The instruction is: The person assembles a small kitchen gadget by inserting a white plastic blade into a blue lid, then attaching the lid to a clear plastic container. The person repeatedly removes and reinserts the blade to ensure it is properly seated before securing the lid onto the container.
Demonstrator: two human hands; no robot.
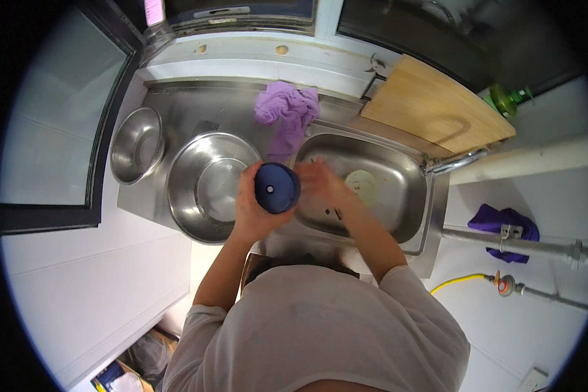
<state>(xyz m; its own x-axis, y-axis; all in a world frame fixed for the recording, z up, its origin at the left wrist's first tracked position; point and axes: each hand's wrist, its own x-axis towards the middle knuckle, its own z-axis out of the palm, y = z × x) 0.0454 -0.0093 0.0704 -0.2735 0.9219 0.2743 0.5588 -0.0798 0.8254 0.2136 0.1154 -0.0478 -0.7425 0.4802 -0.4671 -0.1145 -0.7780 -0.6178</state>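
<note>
My left hand (249,208) is wrapped round a small dark blue round cup (272,194) with a white spot at its middle. It is held above the gap between a large steel basin and the sink. My right hand (321,182) is just right of the cup, over the left part of the steel sink (408,215). Motion smears its fingers, so their grip cannot be made out. A pale round thing (362,186) with dark marks lies in the sink. Beside my left hand stands the large steel basin (188,189).
A smaller steel bowl (121,153) stands at the far left of the counter. Behind my hands lies a crumpled purple cloth (287,108). At the back right, a wooden board (431,101) leans near a green pump bottle (501,100) and the faucet (460,161).
</note>
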